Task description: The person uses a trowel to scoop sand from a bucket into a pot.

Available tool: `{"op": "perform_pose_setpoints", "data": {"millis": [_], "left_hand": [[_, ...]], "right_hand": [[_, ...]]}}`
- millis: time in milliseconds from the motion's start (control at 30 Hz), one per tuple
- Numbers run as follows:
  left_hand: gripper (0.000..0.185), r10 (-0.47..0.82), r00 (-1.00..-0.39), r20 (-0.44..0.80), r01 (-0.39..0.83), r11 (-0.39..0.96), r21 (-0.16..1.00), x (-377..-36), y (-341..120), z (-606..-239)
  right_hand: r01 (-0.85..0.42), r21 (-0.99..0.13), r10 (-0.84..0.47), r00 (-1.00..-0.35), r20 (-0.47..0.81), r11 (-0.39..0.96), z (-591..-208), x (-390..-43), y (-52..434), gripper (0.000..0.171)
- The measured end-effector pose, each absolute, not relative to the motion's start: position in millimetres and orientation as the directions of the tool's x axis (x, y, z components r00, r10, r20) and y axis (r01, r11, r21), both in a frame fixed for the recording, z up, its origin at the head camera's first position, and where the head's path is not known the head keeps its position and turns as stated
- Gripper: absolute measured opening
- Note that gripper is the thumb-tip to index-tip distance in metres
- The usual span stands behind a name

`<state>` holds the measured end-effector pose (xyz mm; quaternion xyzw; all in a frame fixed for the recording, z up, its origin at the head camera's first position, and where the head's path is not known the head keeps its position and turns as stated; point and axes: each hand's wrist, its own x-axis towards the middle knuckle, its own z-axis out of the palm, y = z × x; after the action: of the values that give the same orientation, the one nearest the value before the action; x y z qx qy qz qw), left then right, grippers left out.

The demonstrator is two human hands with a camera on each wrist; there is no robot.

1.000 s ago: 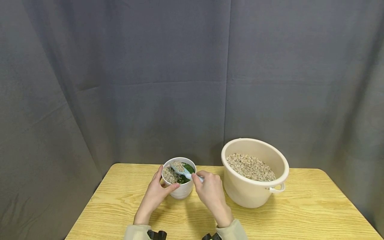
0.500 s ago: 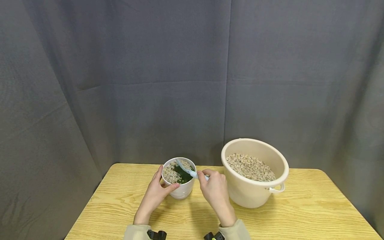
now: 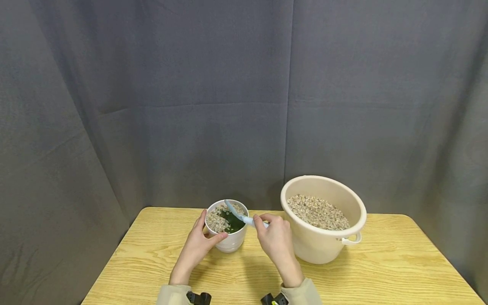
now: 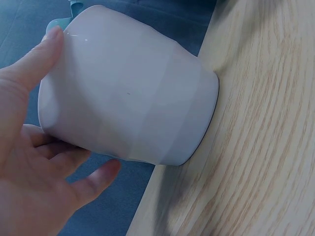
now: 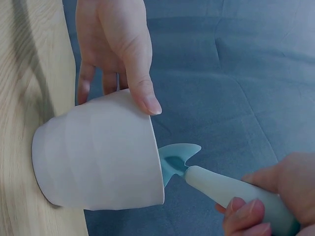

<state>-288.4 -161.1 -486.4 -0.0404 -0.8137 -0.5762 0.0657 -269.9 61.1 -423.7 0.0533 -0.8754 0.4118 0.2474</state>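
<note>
Two hands work at a small white pot (image 3: 228, 237) on the wooden table (image 3: 381, 271). On the left, the left hand (image 3: 198, 245) wraps its fingers and thumb round the pot's side. Beside it, the right hand (image 3: 276, 241) pinches the handle of a pale blue scoop (image 3: 237, 214), its blade over the pot's gravel. Farthest right stands a cream bucket (image 3: 324, 248) of gravel.

beige bucket (image 3: 324, 241) — gravel-filled | wooden table (image 3: 381, 271) | grey curtain (image 3: 190, 106) — behind
</note>
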Motion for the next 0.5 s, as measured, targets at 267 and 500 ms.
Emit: {"op": "perform_pose_setpoints", "data": {"millis": [267,500], "left_hand": [[0.108,-0.006,-0.988,0.155,0.144,0.330,0.933,-287,-162,-487],[0.108,-0.013,-0.988,0.152,0.138,0.343,0.929,-288,-162,-487]], "right_hand": [[-0.301,-0.718,0.071,-0.896,0.438,0.627,-425,-267,55,0.017],[-0.307,-0.731,0.053,-0.904,0.424,0.610,-425,-266,49,0.017]]}}
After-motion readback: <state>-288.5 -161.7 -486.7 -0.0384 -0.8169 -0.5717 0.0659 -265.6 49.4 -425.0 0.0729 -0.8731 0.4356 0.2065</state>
